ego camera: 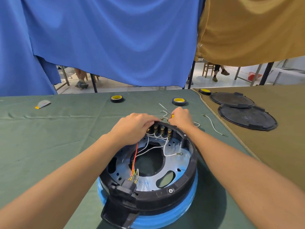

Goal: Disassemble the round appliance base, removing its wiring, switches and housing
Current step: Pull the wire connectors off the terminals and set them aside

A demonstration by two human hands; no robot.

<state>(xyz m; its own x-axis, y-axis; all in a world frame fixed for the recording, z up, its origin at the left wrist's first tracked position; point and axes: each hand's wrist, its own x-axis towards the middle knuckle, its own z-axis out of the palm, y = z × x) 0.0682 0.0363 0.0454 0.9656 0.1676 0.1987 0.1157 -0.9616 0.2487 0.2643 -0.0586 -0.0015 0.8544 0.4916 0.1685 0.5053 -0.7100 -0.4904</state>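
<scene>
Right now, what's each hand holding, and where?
Left hand grips the base at its far rim; right hand holds a thin tool by its yellow handle.

No words or numbers can be read anywhere here. The nearer black round cover (247, 117) on the tabletop (57, 138) has a small patch of raised marks in its middle, but they are too tiny to make out. The yellow inside of one tape roll (179, 100) shows a few dark specks, too blurry to read. No letters can be made out on the round appliance base (191, 172).
</scene>
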